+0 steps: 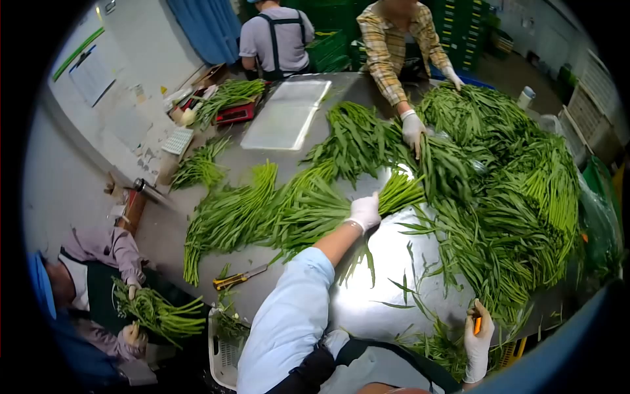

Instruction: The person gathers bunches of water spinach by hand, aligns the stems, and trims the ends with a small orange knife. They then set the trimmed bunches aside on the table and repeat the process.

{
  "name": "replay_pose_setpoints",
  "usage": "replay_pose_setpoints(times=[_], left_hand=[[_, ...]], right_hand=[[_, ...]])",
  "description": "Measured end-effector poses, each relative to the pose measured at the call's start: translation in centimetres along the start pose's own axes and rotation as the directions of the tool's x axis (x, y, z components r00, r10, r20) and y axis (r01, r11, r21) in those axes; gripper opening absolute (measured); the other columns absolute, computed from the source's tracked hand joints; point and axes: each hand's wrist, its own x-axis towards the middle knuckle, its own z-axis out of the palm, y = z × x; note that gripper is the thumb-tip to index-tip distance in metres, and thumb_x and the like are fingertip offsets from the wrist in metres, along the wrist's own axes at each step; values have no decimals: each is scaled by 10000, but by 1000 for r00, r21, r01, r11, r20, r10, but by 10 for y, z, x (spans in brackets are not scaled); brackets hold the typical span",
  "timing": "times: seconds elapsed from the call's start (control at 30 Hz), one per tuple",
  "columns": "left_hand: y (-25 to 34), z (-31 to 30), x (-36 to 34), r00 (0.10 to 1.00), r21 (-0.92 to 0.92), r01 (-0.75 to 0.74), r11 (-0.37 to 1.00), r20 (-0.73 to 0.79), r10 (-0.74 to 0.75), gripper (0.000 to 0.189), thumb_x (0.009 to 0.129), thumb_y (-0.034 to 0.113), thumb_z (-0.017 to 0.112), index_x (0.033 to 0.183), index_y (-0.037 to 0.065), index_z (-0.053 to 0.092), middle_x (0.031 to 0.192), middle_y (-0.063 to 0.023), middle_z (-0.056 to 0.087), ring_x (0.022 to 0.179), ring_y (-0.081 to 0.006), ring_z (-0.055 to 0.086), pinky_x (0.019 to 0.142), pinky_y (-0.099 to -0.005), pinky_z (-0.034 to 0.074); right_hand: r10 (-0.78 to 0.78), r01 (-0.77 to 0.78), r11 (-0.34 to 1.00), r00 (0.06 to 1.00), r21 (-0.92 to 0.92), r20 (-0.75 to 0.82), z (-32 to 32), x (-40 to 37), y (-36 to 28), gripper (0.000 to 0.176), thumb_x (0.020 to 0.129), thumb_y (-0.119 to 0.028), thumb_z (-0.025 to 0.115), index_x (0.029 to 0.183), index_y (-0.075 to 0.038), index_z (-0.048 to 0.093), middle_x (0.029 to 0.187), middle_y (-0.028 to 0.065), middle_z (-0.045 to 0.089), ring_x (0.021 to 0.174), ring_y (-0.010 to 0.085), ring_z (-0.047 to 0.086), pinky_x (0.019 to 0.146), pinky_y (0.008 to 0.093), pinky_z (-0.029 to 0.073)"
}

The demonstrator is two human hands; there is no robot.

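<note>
My left hand [365, 211], in a white glove, is closed around the stems of a bunch of water spinach [400, 192] over the middle of the metal table [387, 246]. Its leaves trail to the left across other bunches [230, 213]. At the lower right, my gloved right hand [479, 338] is closed on an orange-handled tool [477, 325], probably a utility knife, whose blade I cannot make out. A large heap of water spinach [505, 177] covers the table's right side, just beyond my right hand.
A yellow utility knife [237, 278] lies near the front left edge. Across the table, a person in a plaid shirt [387, 52] has gloved hands in the greens. Another person [98, 262] at left holds a bunch above a white basket [224, 348]. A red scale [235, 113] stands behind.
</note>
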Motion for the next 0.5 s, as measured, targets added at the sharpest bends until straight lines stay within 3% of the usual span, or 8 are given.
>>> replay_pose_setpoints(times=[0.07, 0.1, 0.27, 0.33, 0.43, 0.5], left_hand=[[13, -8, 3, 1000, -32, -15, 999, 2, 15, 436, 652, 179, 594, 1045, 26, 484, 838, -205, 620, 814, -372, 603, 730, -438, 472], [-11, -38, -22, 1000, 37, -10, 999, 13, 9, 497, 632, 198, 616, 1080, 17, 499, 830, -183, 633, 785, -342, 626, 694, -418, 496], [-5, -144, -75, 999, -244, -6, 970, 40, 16, 611, 620, 295, 673, 1131, 2, 507, 966, -184, 621, 888, -294, 610, 779, -372, 486], [-48, -169, -85, 998, -325, -44, 945, -48, 30, 640, 603, 278, 694, 1141, -14, 508, 986, -162, 626, 872, -265, 614, 780, -349, 485], [-73, -226, -112, 984, -490, 75, 868, -106, -145, 637, 590, 268, 707, 1125, -27, 528, 986, -159, 637, 823, -255, 627, 774, -329, 487], [-112, -240, -108, 968, -371, 132, 919, -152, -200, 583, 586, 272, 703, 1070, -22, 564, 942, -173, 649, 817, -270, 638, 770, -324, 487]], right_hand=[[-4, 4, 999, 1000, -46, 6, -12, 8, 0, 371, 824, 46, 506, 1194, 24, 504, 910, 96, 589, 813, 140, 549, 770, 237, 436], [43, -43, 998, 999, 45, -9, 12, -14, -9, 372, 811, 53, 508, 1182, 30, 504, 906, 104, 579, 816, 158, 551, 775, 252, 438], [104, -97, 992, 991, 77, -81, -5, -13, 1, 365, 785, 64, 514, 1149, 41, 514, 889, 117, 558, 815, 183, 548, 785, 274, 440], [117, -111, 990, 991, 84, -71, -4, -15, 3, 360, 789, 59, 515, 1148, 39, 516, 892, 118, 561, 815, 181, 548, 784, 272, 440], [99, -95, 992, 994, 79, -43, 4, -15, 17, 349, 808, 40, 518, 1157, 24, 526, 906, 98, 579, 813, 151, 541, 775, 257, 436], [92, -91, 994, 995, 63, -23, 8, -15, 17, 342, 814, 30, 521, 1156, 21, 530, 909, 90, 588, 811, 142, 541, 772, 255, 437]])
